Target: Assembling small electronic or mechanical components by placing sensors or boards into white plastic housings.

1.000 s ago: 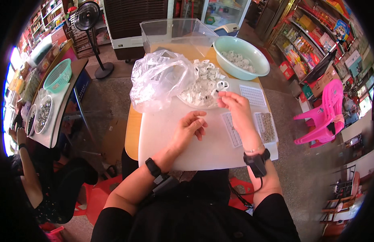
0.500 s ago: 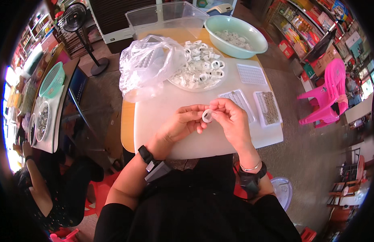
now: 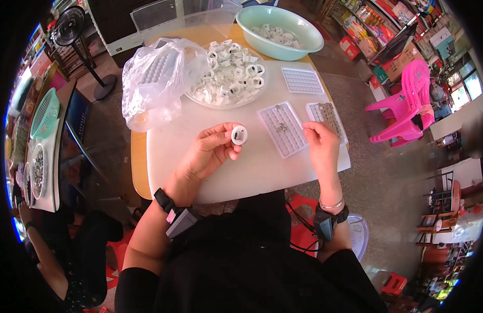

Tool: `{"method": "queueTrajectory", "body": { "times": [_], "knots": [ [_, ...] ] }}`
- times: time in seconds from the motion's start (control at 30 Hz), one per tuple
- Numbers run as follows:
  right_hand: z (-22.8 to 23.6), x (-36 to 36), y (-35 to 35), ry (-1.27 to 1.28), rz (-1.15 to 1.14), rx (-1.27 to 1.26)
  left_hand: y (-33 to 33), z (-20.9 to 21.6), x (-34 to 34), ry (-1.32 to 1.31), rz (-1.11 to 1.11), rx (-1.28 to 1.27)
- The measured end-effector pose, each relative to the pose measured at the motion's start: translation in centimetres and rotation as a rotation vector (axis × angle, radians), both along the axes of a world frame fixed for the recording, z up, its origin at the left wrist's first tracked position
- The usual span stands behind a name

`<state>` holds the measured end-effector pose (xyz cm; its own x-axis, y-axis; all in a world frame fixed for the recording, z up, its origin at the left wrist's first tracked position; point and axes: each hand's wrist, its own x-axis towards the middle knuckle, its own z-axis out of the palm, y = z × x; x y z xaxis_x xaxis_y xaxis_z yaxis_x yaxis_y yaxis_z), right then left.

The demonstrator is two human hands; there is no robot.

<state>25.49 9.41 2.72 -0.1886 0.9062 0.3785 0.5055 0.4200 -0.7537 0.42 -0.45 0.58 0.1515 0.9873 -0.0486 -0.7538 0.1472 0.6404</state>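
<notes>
My left hand (image 3: 212,148) pinches a small white round plastic part (image 3: 239,135) between thumb and fingers, above the white board (image 3: 215,180). The part has a dark opening in its face. My right hand (image 3: 323,145), fingers pinched together, hovers by the right edge of a white compartment tray (image 3: 293,140); whatever its fingertips may hold is too small to make out. A few small metal bits lie in that tray. Beside it, partly behind my right hand, a second tray (image 3: 331,116) is filled with small greyish pieces. Farther back lies a third pale tray (image 3: 302,81).
White plastic parts are heaped on a round dish (image 3: 225,105). A clear plastic bag (image 3: 147,104) with trays lies left of it. A pale green basin (image 3: 304,44) holds more parts. Pink chairs (image 3: 413,99) stand right; at left, another person's arm (image 3: 46,253) is near a side table.
My hands have moved apart. The left keeps the white part; the right has let go of it and moved right to the trays. The whole view has shifted.
</notes>
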Motion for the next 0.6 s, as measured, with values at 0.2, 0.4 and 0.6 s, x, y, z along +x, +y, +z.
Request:
{"method": "queueTrajectory", "body": {
  "times": [0.2, 0.4, 0.6],
  "knots": [
    [-1.3, -2.5, -0.1, -0.284, 0.082, 0.205, 0.0, -0.2, -0.1, -0.002, 0.015, -0.012],
    [-2.1, -2.5, 0.7, -0.426, 0.127, 0.253, -0.3, 0.1, 0.0, -0.001, 0.024, -0.016],
    [0.1, -3.9, -1.5, -0.010, 0.118, -0.107, 0.1, 0.1, 0.2, 0.039, -0.016, -0.020]
  ]
}}
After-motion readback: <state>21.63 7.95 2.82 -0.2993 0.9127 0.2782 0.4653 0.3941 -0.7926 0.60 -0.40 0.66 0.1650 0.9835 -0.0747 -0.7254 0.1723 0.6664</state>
